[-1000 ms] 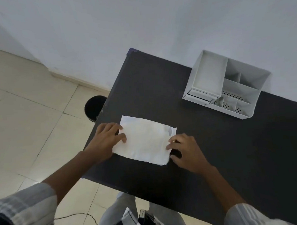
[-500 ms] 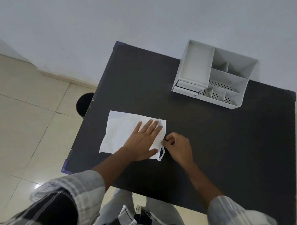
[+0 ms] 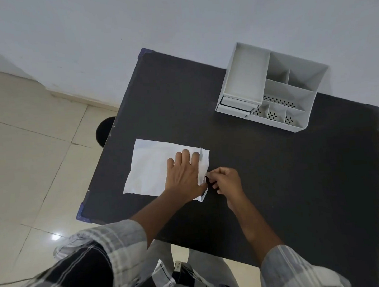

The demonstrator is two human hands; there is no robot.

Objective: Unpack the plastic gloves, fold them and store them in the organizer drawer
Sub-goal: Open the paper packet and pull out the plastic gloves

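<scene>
A flat white packet of plastic gloves [image 3: 150, 166] lies on the black table [image 3: 272, 172], near its left edge. My left hand [image 3: 183, 174] lies palm down on the packet's right half, fingers spread, pressing it flat. My right hand [image 3: 223, 179] pinches the packet's right edge between thumb and fingertips, where a torn strip hangs down. The gloves inside are hidden. A white desk organizer [image 3: 268, 87] stands at the table's far right, its small drawer [image 3: 234, 104] low on the front left side, pushed in.
A wall runs behind the table. A round black object [image 3: 103, 130] stands on the tiled floor beside the table's left edge. My legs and checked shirt are below the table's near edge.
My left hand crossed from the packet's left edge to its right half and now presses it down. My right hand's pinch on the right edge has loosened a strip there.
</scene>
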